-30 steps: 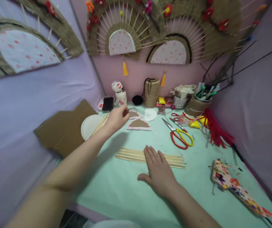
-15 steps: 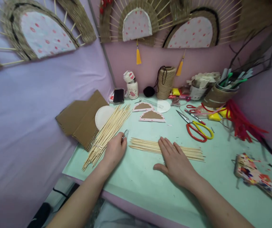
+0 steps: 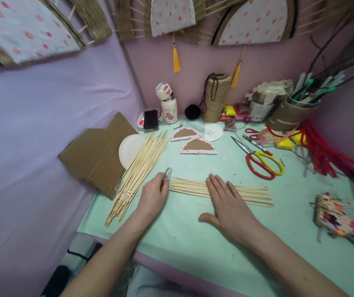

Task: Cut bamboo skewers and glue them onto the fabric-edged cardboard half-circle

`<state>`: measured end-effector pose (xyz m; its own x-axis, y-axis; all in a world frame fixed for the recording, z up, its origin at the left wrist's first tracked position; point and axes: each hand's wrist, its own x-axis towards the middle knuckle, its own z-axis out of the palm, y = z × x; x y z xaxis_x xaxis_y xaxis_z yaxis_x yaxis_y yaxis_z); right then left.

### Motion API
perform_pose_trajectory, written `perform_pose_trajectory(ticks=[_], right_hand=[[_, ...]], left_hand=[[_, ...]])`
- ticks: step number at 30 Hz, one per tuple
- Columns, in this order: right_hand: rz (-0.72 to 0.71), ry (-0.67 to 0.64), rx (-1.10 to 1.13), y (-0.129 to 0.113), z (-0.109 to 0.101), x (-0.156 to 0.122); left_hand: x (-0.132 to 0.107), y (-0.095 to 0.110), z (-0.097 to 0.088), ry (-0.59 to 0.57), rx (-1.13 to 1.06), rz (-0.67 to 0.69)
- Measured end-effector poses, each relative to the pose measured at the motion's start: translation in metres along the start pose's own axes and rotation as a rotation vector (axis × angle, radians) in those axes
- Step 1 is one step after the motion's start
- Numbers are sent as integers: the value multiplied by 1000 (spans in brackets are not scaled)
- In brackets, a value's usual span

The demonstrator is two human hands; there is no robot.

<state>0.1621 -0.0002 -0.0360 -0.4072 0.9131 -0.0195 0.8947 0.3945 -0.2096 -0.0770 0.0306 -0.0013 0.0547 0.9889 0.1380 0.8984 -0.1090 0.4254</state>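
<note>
A row of thin bamboo skewers (image 3: 192, 186) lies side by side on the table. My right hand (image 3: 226, 202) rests flat across its middle, fingers stretched out and thumb apart. At the left ends of the row, my left hand (image 3: 153, 192) is closed around a clear plastic piece with a rounded end (image 3: 168, 174); the fist hides most of it. Its edge meets or nearly meets the skewer tips. Just left of that hand, a larger loose bundle of skewers (image 3: 142, 165) lies slanted, partly over a white paper disc (image 3: 130, 149).
Cardboard pieces (image 3: 98, 152) lie at the left. Two trimmed cardboard half-discs (image 3: 198, 146) sit behind the row. Scissors (image 3: 259, 161) lie right of them. A twine spool (image 3: 216, 97), a white bottle (image 3: 169, 105) and a pen holder (image 3: 294, 113) stand along the back. A paint-smeared object (image 3: 334, 214) is at right.
My left hand has moved slightly right, bringing the clear plastic piece to the skewers' left ends. The skewer ends look more even. My right hand stays flat on them. The view has tilted down.
</note>
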Motion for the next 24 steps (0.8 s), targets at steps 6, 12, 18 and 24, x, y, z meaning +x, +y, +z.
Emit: perform_pose_trajectory(ticks=[6,12,18,24], right_hand=[[-25,11,-26,-4,0,2],[-66,126,-76,-10,-1,0],[-192,101,-47,-28,-4,9],[-244,42,-34,-36,3,18]], left_hand=[[1,-2,1,-23,-40,-6],[0,-7,1,15,-54,-35],[-2,-8,2,39,-21,-38],[-3,-6,1,34,-30,-42]])
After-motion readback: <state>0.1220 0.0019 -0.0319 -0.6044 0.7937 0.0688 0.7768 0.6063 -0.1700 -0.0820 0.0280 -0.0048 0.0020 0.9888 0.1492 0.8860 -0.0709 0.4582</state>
